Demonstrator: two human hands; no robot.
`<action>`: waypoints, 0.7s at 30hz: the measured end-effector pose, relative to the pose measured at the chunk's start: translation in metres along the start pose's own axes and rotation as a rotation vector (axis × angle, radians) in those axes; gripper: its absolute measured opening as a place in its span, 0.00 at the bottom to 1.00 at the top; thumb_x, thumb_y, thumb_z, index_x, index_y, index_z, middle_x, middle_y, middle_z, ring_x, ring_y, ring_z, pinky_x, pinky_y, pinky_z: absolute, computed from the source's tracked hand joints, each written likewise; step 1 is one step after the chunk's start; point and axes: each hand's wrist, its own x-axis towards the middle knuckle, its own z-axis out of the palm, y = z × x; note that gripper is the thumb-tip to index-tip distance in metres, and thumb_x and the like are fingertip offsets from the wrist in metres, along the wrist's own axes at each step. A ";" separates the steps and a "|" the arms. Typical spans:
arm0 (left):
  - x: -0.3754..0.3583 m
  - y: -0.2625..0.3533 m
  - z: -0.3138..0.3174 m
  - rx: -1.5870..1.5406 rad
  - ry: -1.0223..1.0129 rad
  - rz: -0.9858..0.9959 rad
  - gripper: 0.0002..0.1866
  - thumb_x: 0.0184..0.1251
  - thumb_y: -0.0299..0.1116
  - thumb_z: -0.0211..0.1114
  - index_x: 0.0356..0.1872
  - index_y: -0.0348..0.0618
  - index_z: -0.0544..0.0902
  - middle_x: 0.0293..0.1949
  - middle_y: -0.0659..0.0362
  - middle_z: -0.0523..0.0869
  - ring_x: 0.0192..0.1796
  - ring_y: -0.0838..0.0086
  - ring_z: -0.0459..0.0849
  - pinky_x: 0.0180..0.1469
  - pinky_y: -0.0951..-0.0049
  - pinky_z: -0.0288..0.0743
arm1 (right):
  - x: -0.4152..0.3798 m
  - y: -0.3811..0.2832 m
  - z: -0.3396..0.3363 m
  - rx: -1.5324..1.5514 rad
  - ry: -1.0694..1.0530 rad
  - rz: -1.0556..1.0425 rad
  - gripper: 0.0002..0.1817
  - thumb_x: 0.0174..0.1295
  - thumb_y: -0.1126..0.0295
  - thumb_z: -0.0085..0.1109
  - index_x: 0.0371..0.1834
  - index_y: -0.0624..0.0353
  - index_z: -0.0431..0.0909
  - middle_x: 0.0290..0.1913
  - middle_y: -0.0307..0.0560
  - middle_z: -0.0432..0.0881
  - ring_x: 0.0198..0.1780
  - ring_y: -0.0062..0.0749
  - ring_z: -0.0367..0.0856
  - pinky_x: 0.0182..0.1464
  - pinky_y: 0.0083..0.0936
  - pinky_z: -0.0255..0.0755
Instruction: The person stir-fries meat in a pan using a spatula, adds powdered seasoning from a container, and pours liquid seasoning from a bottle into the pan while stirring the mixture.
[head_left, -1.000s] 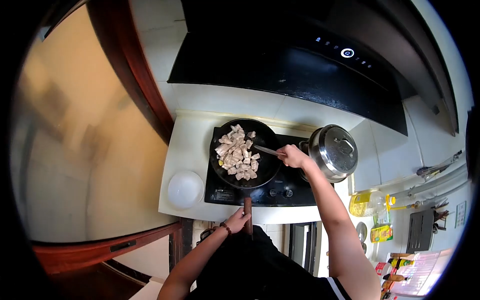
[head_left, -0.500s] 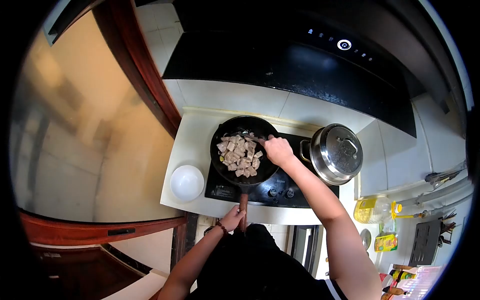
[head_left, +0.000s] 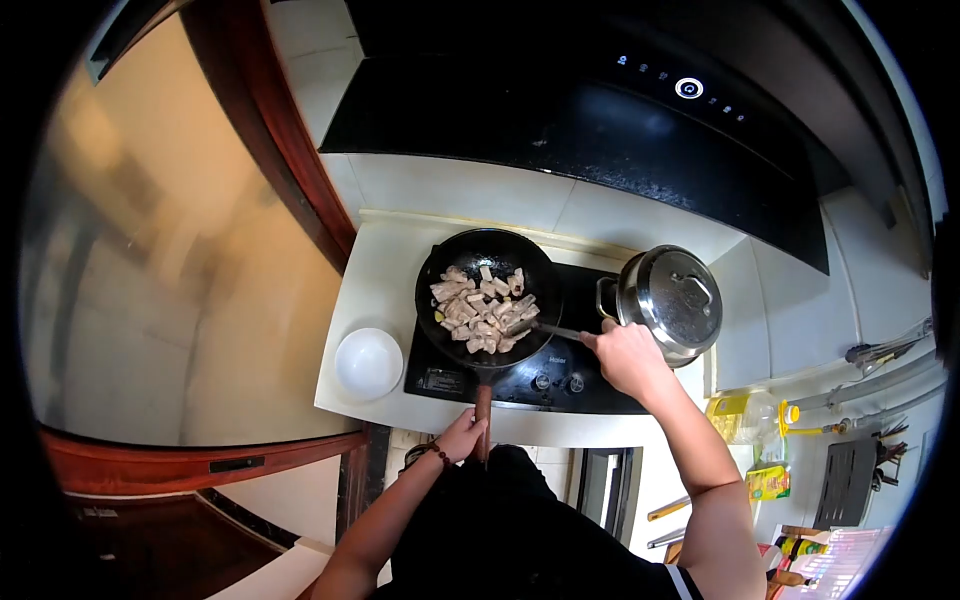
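Observation:
A black wok (head_left: 520,262) stands on the left part of the black cooktop (head_left: 460,385), with many pale meat pieces (head_left: 480,312) inside. My left hand (head_left: 460,436), a beaded bracelet at its wrist, is closed round the wok's wooden handle (head_left: 484,408). Right of the wok, my right hand (head_left: 630,357) grips a spatula (head_left: 562,331), whose blade sits among the meat at the wok's right side. The fingers of that hand are near the lidded steel pot (head_left: 672,305). To the left of the cooktop is a white bowl (head_left: 369,363).
The black range hood (head_left: 560,120) hangs over the back. At the right stand an oil bottle (head_left: 745,416), a yellow packet (head_left: 769,482) and a dark knife rack (head_left: 845,484). A frosted door (head_left: 170,280) with a red-brown frame is on the left.
My right hand has moved right and toward me, drawing the spatula to the wok's right side. The meat pieces have shifted and spread. My left hand still holds the handle.

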 end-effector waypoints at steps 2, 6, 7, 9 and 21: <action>0.005 -0.010 -0.004 -0.004 -0.027 0.027 0.18 0.84 0.40 0.57 0.62 0.38 0.72 0.41 0.56 0.86 0.41 0.73 0.86 0.45 0.69 0.81 | -0.005 -0.007 0.000 -0.048 -0.120 -0.042 0.11 0.71 0.67 0.57 0.44 0.54 0.90 0.42 0.57 0.86 0.39 0.51 0.89 0.40 0.42 0.83; 0.004 0.004 -0.012 0.020 -0.104 0.001 0.21 0.82 0.44 0.60 0.62 0.38 0.73 0.38 0.56 0.86 0.33 0.74 0.85 0.34 0.70 0.80 | 0.015 -0.025 0.054 -0.054 -0.051 -0.021 0.12 0.63 0.71 0.60 0.47 0.52 0.89 0.42 0.55 0.86 0.39 0.50 0.90 0.36 0.39 0.83; 0.005 0.003 -0.013 -0.032 -0.130 -0.056 0.22 0.81 0.44 0.61 0.62 0.38 0.73 0.37 0.56 0.86 0.31 0.74 0.85 0.31 0.70 0.80 | 0.022 -0.030 0.056 -0.037 -0.032 -0.038 0.13 0.63 0.71 0.60 0.49 0.52 0.88 0.41 0.55 0.86 0.39 0.51 0.90 0.37 0.41 0.83; 0.007 0.002 -0.015 -0.003 -0.167 -0.068 0.22 0.81 0.45 0.62 0.61 0.38 0.73 0.37 0.55 0.86 0.31 0.74 0.85 0.31 0.70 0.80 | 0.037 -0.029 0.069 -0.010 0.000 0.041 0.13 0.63 0.72 0.60 0.50 0.52 0.87 0.41 0.56 0.86 0.39 0.52 0.90 0.38 0.42 0.84; 0.002 0.019 -0.030 0.109 -0.261 -0.033 0.31 0.76 0.53 0.65 0.64 0.34 0.75 0.38 0.51 0.91 0.33 0.67 0.90 0.35 0.68 0.82 | 0.128 -0.066 0.029 0.045 0.166 0.106 0.09 0.56 0.73 0.62 0.39 0.57 0.88 0.39 0.60 0.86 0.40 0.57 0.89 0.42 0.48 0.84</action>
